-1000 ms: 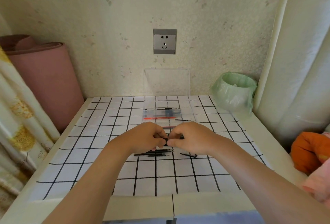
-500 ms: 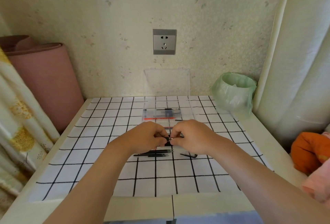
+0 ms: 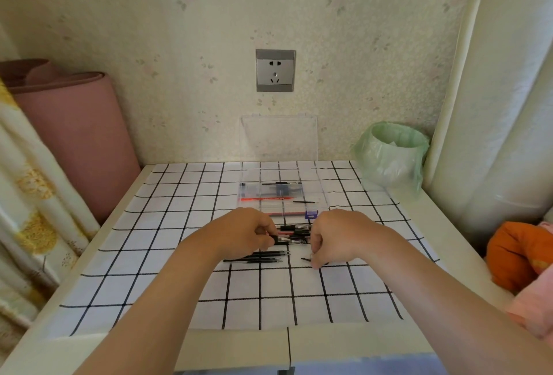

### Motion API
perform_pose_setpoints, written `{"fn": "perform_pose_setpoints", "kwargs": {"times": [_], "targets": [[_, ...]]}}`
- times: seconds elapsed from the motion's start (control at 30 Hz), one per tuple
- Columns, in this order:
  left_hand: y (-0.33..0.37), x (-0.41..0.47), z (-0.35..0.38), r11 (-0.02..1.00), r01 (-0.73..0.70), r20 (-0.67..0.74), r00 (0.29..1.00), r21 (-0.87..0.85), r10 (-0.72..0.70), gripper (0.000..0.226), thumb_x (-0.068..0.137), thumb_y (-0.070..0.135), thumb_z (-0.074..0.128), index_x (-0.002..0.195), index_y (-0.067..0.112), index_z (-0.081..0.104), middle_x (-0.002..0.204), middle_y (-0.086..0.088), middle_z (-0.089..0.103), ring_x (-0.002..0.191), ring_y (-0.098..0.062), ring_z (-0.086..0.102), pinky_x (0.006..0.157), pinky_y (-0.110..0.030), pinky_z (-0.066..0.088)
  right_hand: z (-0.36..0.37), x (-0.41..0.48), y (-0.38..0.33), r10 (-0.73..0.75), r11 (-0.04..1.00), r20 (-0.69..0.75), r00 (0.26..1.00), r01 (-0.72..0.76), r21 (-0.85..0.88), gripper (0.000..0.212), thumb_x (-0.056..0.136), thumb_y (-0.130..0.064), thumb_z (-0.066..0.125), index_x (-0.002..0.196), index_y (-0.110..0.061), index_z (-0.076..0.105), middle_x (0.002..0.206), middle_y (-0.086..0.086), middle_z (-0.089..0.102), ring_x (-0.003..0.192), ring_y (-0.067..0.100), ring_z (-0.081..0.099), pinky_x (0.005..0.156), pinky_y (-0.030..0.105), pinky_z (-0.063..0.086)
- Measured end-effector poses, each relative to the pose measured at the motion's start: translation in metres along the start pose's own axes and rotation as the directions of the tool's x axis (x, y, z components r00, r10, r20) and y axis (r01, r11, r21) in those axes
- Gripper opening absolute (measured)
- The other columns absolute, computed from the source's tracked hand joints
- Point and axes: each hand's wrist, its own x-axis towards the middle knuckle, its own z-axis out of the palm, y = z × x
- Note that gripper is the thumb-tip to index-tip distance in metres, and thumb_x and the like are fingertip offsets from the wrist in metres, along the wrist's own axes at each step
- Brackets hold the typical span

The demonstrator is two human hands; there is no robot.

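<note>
Holding pen [image 3: 284,240] mid-frame in left grip [image 3: 242,234], fingers curled round it. Resting right grip [image 3: 338,237], curled, over small part [image 3: 305,259] on desk [image 3: 149,255]; hold not discernible. Leaving refills [image 3: 257,256] unassembled just below.

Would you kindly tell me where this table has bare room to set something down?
The checked cloth is bare in its near middle rows and left of the left hand. Crowded: pen and refills between the left hand and right hand, the clear box behind them, the bin at the far right corner.
</note>
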Motion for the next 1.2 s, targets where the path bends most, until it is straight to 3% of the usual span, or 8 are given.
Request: {"fn": "perform_pose_setpoints", "kwargs": {"times": [0.17,0.3,0.63,0.77,0.9,1.0,1.1,1.2], "targets": [[0.001,0.001,0.001,1.0,-0.014,0.01,1.0,-0.002,0.014,0.012,0.092,0.028,0.064,0.101,0.035,0.068,0.09,0.01,0.067,0.076,-0.004,0.061,0.081,-0.027,0.055,0.003,0.001,-0.001,-0.029,0.999,-0.036,0.999,0.03,0.021,0.018,0.076,-0.04,0.076,0.091,-0.033,0.072,0.095,-0.016,0.067,0.092,0.01,0.061,0.078,0.03,0.051],[0.003,0.0,0.001,1.0,-0.025,0.003,1.0,-0.007,0.025,0.01,0.092,0.028,0.064,0.098,0.035,0.068,0.087,0.013,0.067,0.075,-0.003,0.061,0.078,-0.025,0.054,-0.002,0.0,-0.002,-0.03,0.987,-0.143,0.989,0.051,0.151,0.014,0.077,-0.033,0.076,0.089,-0.032,0.069,0.082,-0.018,0.063,0.084,0.007,0.06,0.072,0.027,0.049],[0.006,-0.002,0.0,0.999,-0.023,-0.018,1.0,-0.031,0.023,0.012,0.092,0.027,0.064,0.1,0.031,0.071,0.08,0.015,0.065,0.069,0.0,0.06,0.071,-0.021,0.049,-0.001,0.002,-0.004,-0.082,0.952,-0.253,0.964,0.152,0.267,0.016,0.077,-0.037,0.076,0.093,-0.036,0.072,0.084,-0.017,0.067,0.081,0.001,0.061,0.073,0.027,0.051],[0.009,-0.002,0.0,0.997,-0.017,-0.039,0.999,-0.077,0.014,0.009,0.09,0.03,0.065,0.094,0.031,0.073,0.079,0.01,0.069,0.07,-0.005,0.063,0.074,-0.028,0.054,0.002,0.004,-0.007,-0.098,0.932,-0.299,0.949,0.193,0.307,0.016,0.079,-0.039,0.075,0.095,-0.037,0.072,0.082,-0.018,0.066,0.075,-0.001,0.059,0.064,0.021,0.044],[0.011,-0.003,-0.002,0.996,-0.018,-0.058,0.998,-0.086,0.013,0.01,0.09,0.033,0.064,0.091,0.029,0.073,0.082,0.005,0.071,0.071,-0.008,0.063,0.075,-0.03,0.054,0.003,0.006,-0.009,-0.09,0.904,-0.351,0.932,0.224,0.364,0.019,0.081,-0.037,0.075,0.1,-0.033,0.074,0.087,-0.019,0.068,0.079,-0.003,0.06,0.07,0.019,0.046],[0.009,-0.003,-0.004,0.997,-0.028,-0.075,0.997,-0.074,0.022,0.015,0.092,0.03,0.06,0.089,0.025,0.074,0.081,0.0,0.071,0.072,-0.016,0.063,0.075,-0.032,0.054,0.002,0.007,-0.008,-0.091,0.921,-0.39,0.916,0.226,0.316,0.018,0.086,-0.04,0.07,0.102,-0.032,0.074,0.093,-0.018,0.069,0.083,0.0,0.06,0.073,0.023,0.047],[0.007,-0.003,-0.004,0.997,-0.06,-0.098,0.994,-0.054,0.054,0.018,0.094,0.028,0.058,0.09,0.024,0.075,0.083,-0.001,0.071,0.077,-0.023,0.064,0.077,-0.038,0.054,0.002,0.007,-0.008,-0.139,0.933,-0.406,0.903,0.257,0.253,0.017,0.09,-0.039,0.065,0.103,-0.032,0.074,0.082,-0.019,0.064,0.074,0.0,0.056,0.064,0.021,0.04],[0.004,-0.001,-0.005,0.995,-0.097,-0.136,0.986,0.008,0.097,0.017,0.095,0.024,0.06,0.099,0.025,0.076,0.081,-0.002,0.069,0.069,-0.019,0.059,0.069,-0.035,0.05,0.004,0.009,-0.011,-0.173,0.927,-0.442,0.88,0.297,0.23,0.016,0.091,-0.035,0.065,0.102,-0.03,0.075,0.082,-0.016,0.067,0.076,0.004,0.058,0.066,0.025,0.043]]}}
